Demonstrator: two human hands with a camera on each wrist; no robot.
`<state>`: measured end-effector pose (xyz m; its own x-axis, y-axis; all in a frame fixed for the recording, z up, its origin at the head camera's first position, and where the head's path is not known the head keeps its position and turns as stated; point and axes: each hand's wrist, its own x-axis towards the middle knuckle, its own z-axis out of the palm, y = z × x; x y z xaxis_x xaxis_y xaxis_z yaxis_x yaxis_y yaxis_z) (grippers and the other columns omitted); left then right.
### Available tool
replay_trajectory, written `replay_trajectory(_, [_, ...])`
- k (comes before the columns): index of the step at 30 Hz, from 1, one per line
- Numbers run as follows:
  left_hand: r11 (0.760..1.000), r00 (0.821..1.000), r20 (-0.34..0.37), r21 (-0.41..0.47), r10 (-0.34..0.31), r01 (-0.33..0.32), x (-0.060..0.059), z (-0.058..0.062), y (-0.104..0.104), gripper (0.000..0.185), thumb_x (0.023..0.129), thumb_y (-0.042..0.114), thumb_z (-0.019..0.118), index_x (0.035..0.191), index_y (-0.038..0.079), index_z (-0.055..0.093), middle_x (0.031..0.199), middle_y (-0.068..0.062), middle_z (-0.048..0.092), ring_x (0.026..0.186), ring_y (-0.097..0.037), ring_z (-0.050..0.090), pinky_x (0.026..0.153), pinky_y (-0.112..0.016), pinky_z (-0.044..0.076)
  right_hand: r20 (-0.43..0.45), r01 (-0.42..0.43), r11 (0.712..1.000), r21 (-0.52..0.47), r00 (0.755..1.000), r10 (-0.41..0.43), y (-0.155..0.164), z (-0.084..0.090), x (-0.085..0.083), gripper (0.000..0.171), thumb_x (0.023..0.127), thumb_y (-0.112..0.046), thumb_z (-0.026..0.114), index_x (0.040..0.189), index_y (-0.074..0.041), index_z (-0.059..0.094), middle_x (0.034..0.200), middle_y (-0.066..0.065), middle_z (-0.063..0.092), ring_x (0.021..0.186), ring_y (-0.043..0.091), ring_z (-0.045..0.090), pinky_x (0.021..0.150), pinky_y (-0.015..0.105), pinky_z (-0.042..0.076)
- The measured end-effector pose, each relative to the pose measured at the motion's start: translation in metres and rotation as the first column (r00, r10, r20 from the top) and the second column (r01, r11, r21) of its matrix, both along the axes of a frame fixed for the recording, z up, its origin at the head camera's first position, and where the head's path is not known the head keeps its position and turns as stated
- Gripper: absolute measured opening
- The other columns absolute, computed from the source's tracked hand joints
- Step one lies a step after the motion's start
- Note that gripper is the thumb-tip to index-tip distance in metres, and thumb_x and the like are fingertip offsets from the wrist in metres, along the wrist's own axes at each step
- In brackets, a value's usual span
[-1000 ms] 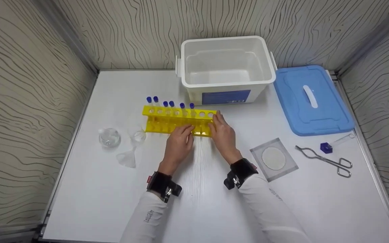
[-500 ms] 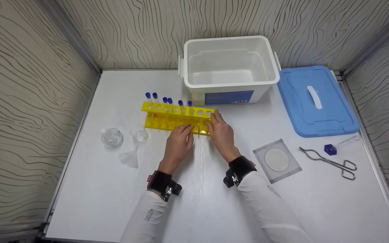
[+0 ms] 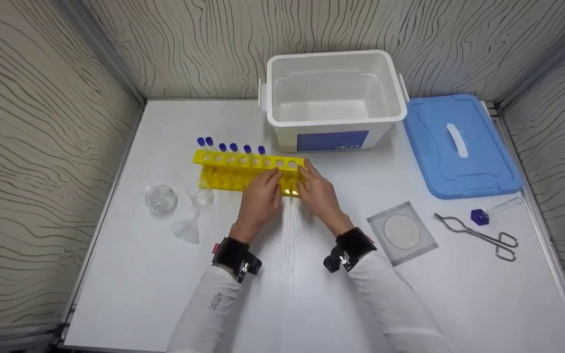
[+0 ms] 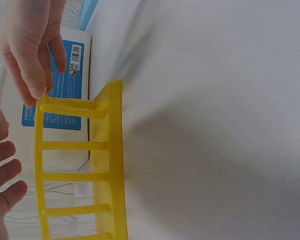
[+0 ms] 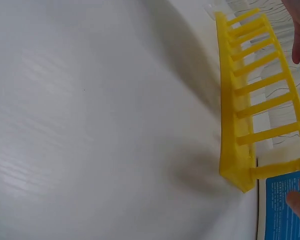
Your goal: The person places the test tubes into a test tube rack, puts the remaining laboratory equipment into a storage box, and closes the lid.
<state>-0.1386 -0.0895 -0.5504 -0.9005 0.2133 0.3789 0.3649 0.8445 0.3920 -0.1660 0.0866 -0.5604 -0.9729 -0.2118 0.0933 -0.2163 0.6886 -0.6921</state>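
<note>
A yellow test tube rack (image 3: 250, 163) stands mid-table with several blue-capped test tubes (image 3: 222, 147) upright in it. The two rightmost holes hold no tube. My right hand (image 3: 319, 193) holds the rack's right end, its thumb low on the front and a finger at the top corner. My left hand (image 3: 259, 201) is in front of the rack's middle, fingertips reaching its upper edge in the head view. In the left wrist view the left fingers (image 4: 7, 175) are spread beside the rack's rail. The right wrist view shows the rack's slatted side (image 5: 264, 105).
Behind stands an open white bin (image 3: 329, 122), with its blue lid (image 3: 434, 147) to the right. At right lie a wire gauze (image 3: 424, 242), metal tongs (image 3: 474, 233) and a glass cylinder with a purple base (image 3: 480, 216). At left are a round glass vessel (image 3: 161, 200), small beaker (image 3: 205, 197) and funnel (image 3: 187, 229).
The rack has slid left with its tubes in it, and my right hand has moved slightly left along with it. My left hand's fingers now reach higher on the rack.
</note>
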Motion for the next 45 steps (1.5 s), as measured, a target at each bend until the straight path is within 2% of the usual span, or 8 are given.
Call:
replay_trajectory(8, [0.995,0.997,0.071,-0.082,-0.043,0.048,-0.013,0.002,0.012,0.036,0.1,0.019,0.054,0.133,0.008,0.062,0.142,-0.009,0.06,0.133,-0.026,0.056,0.115,-0.039,0.042,-0.026,0.062,0.998,-0.03,0.998,-0.063,0.025,-0.005,0.008,0.044,0.098,-0.018,0.058,0.141,-0.007,0.055,0.155,0.017,0.043,0.139,0.035,0.048,0.113,0.051,0.041])
replay_trajectory(13, [0.991,0.986,0.162,-0.116,-0.046,0.065,-0.02,0.003,0.024,0.041,0.101,0.021,0.052,0.141,0.011,0.056,0.152,-0.008,0.05,0.142,-0.026,0.047,0.12,-0.041,0.036,-0.049,0.099,0.995,-0.022,0.994,-0.1,0.042,-0.009,0.013,0.043,0.097,-0.017,0.059,0.139,-0.007,0.057,0.152,0.018,0.047,0.138,0.035,0.05,0.113,0.05,0.042])
replay_trajectory(18, [0.978,0.97,0.244,-0.203,-0.007,0.058,-0.023,-0.001,0.037,0.05,0.1,0.023,0.054,0.149,0.012,0.046,0.159,-0.009,0.04,0.148,-0.029,0.036,0.123,-0.048,0.028,-0.064,0.126,0.992,-0.025,0.99,-0.127,0.056,-0.012,0.02,0.043,0.097,-0.016,0.059,0.138,-0.005,0.057,0.151,0.018,0.049,0.138,0.036,0.049,0.113,0.049,0.042])
replay_trajectory(21, [0.96,0.964,0.264,-0.277,0.036,0.04,-0.024,-0.004,0.045,0.055,0.101,0.026,0.052,0.153,0.013,0.038,0.161,-0.011,0.035,0.151,-0.031,0.031,0.124,-0.052,0.023,-0.054,0.139,0.99,-0.01,0.989,-0.139,0.063,-0.015,0.025,0.043,0.097,-0.015,0.059,0.139,-0.005,0.056,0.15,0.018,0.049,0.138,0.037,0.048,0.114,0.05,0.041])
replay_trajectory(24, [0.949,0.957,0.281,-0.314,0.076,0.017,-0.025,-0.006,0.051,0.057,0.102,0.029,0.049,0.156,0.014,0.033,0.163,-0.011,0.031,0.153,-0.032,0.027,0.125,-0.053,0.02,-0.04,0.142,0.99,0.017,0.989,-0.142,0.069,-0.019,0.03,0.044,0.096,-0.014,0.059,0.14,-0.005,0.056,0.15,0.02,0.049,0.139,0.038,0.047,0.114,0.051,0.041])
replay_trajectory(29, [0.948,0.948,0.298,-0.317,0.107,-0.008,-0.029,-0.005,0.056,0.056,0.104,0.03,0.047,0.156,0.017,0.032,0.164,-0.009,0.03,0.153,-0.03,0.026,0.125,-0.053,0.021,-0.014,0.125,0.988,0.09,0.992,-0.124,0.079,-0.026,0.04,0.045,0.095,-0.014,0.061,0.138,-0.004,0.057,0.149,0.024,0.048,0.138,0.041,0.046,0.113,0.053,0.04])
replay_trajectory(37, [0.95,0.943,0.315,-0.313,0.106,-0.002,-0.036,-0.003,0.055,0.055,0.104,0.028,0.047,0.156,0.016,0.033,0.163,-0.01,0.031,0.153,-0.031,0.027,0.124,-0.054,0.022,0.025,0.041,0.97,0.24,0.999,-0.048,0.09,-0.037,0.051,0.046,0.095,-0.016,0.061,0.138,0.001,0.055,0.148,0.031,0.044,0.14,0.048,0.04,0.115,0.056,0.037])
replay_trajectory(45, [0.957,0.943,0.318,-0.29,0.094,0.002,-0.043,-0.001,0.048,0.053,0.102,0.025,0.05,0.153,0.014,0.038,0.162,-0.011,0.034,0.151,-0.032,0.03,0.124,-0.054,0.024,0.034,0.042,0.967,0.252,0.998,-0.052,0.099,-0.037,0.052,0.047,0.096,-0.018,0.06,0.138,0.001,0.055,0.149,0.033,0.043,0.142,0.049,0.037,0.117,0.057,0.033])
